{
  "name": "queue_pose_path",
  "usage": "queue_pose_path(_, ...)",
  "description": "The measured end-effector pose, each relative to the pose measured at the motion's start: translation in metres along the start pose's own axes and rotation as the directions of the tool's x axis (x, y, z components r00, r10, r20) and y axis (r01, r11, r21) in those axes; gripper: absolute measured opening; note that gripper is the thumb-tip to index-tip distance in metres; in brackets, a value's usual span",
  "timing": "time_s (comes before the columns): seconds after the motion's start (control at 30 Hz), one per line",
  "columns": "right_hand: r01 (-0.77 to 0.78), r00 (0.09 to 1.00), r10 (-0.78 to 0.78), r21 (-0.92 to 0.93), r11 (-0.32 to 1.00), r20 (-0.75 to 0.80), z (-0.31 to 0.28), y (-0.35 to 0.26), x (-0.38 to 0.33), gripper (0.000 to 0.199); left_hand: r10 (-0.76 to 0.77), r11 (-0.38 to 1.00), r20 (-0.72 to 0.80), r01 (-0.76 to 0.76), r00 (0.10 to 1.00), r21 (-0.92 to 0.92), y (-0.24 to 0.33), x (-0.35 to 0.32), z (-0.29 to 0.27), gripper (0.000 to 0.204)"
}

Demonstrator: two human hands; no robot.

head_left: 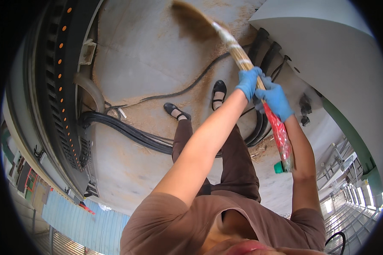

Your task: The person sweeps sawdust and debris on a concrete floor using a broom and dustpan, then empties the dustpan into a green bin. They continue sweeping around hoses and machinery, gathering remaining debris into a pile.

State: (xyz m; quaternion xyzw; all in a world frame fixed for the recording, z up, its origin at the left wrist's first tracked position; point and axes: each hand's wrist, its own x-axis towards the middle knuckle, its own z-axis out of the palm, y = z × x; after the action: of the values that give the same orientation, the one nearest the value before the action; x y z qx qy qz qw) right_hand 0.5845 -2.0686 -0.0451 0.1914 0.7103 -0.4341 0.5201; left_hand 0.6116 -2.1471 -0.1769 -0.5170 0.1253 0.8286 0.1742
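No signs, labels or screens show anywhere in this view. The only packaging is a clear plastic sleeve with red colouring (280,134), long and narrow, wrapped around the handle end of a straw broom (238,49); it runs down and to the right from just below the person's gloved hands and ends at a small green cap (278,167). The sleeve looks crinkled and glossy.

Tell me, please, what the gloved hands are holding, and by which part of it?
Both hands, the left hand and the right hand, grip a straw broom at the upper end of its red-wrapped handle, just below the bound bristles.
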Motion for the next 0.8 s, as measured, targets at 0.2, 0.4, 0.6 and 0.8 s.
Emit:
queue_pose_path(0.2, 0.052, 0.999, -0.053, 0.172, 0.984, 0.003, 0.013, -0.022, -0.021, 0.058, 0.197, 0.98, -0.061, -0.196, 0.979, 0.013, 0.037, -0.047, 0.029, 0.045)
queue_pose_path(0.4, 0.018, 0.966, -0.073, 0.218, 0.976, 0.249, 0.069, 0.029, -0.071, 0.068, 0.203, 0.979, -0.121, -0.199, 0.972, 0.045, 0.015, -0.129, -0.07, 0.035)
queue_pose_path(0.6, 0.146, 0.989, -0.115, -0.698, 0.701, 0.091, 0.161, 0.119, -0.085, 0.069, 0.061, 0.997, -0.272, -0.069, 0.96, -0.021, -0.025, -0.124, -0.214, 0.048)
queue_pose_path(0.8, -0.202, 0.969, 0.216, -0.126, 0.971, 0.116, 0.191, 0.203, -0.077, 0.083, 0.147, 0.865, -0.464, 0.113, 0.874, 0.488, -0.047, -0.055, -0.273, 0.048)
